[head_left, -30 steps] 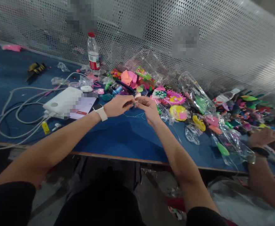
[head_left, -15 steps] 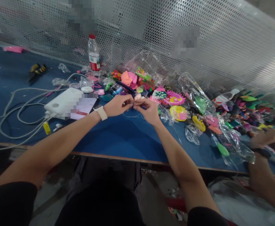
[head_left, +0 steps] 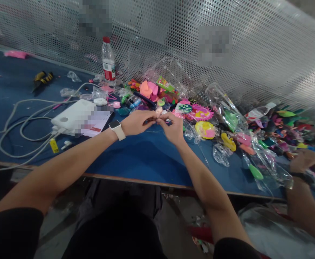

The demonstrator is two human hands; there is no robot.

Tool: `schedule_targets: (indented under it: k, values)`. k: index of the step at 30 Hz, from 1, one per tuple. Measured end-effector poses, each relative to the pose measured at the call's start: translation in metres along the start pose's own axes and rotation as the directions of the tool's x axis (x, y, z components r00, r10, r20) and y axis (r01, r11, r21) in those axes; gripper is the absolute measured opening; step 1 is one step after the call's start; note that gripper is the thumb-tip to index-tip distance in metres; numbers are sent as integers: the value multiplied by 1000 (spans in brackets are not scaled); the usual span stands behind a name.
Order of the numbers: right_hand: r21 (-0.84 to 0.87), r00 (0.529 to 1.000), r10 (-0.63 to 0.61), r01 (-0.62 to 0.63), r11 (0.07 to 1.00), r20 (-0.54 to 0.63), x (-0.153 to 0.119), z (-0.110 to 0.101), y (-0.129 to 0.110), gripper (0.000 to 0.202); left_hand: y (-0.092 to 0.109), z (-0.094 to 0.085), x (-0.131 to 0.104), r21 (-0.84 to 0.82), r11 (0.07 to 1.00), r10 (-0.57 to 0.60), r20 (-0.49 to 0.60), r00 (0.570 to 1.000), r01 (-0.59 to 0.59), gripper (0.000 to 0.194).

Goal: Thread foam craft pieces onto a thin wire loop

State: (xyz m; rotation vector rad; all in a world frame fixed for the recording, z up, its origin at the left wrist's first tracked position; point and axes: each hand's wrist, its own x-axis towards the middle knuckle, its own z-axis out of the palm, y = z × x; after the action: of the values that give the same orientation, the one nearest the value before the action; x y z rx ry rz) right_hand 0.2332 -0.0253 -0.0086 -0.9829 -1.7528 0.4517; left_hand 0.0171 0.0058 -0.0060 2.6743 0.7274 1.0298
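Note:
Over the blue table point(head_left: 136, 158), my left hand point(head_left: 140, 121) and my right hand point(head_left: 172, 126) meet fingertip to fingertip. Both are closed in a pinch, and whatever lies between the fingers is too small to name. A cream-banded smartwatch point(head_left: 117, 129) is on my left wrist. Just past the fingertips lies a heap of bright soft pieces, among them an orange-and-pink lump point(head_left: 148, 89) and a pink-and-yellow scalloped piece point(head_left: 200, 113). Right of my right hand sits a yellow round piece point(head_left: 205, 130) with pink on it.
At left are a white power bank point(head_left: 72, 117) with looping cables, a phone point(head_left: 95, 124) and black-and-yellow pliers point(head_left: 42, 81). A red-capped bottle point(head_left: 108, 63) stands against the perforated metal panel point(head_left: 157, 32). Clear wrappers point(head_left: 220, 154) lie rightward, near another person's hands point(head_left: 305, 162).
My joined hands have shifted slightly right, and the left wrist has turned so the watch face shows more. The fingertips stay pinched together.

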Motion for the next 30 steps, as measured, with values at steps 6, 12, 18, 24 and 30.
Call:
schedule_targets:
  k: [6, 12, 18, 24, 30]
  values:
    - [158, 983, 111, -134, 978, 149, 5, 1, 4, 53, -2, 2, -2, 43, 999, 22, 9, 1000, -22, 13]
    - [20, 1000, -17, 17, 1000, -20, -2, 4, 7, 30, 3, 1, 1, -104, 992, -84, -80, 993, 75, 4]
    - [-189, 981, -192, 195, 962, 33, -3, -5, 20, 15, 10, -3, 3, -316, 937, -177, -53, 983, 151, 5]
    - [-339, 933, -351, 355, 871, 76, 0, -10, 22, 18, 10, -1, 3, -252, 960, -145, -71, 987, 123, 5]
    - [-397, 901, -413, 430, 811, 133, 0, -8, 18, 20, 4, 3, 1, -66, 997, -49, -99, 994, 42, 5]
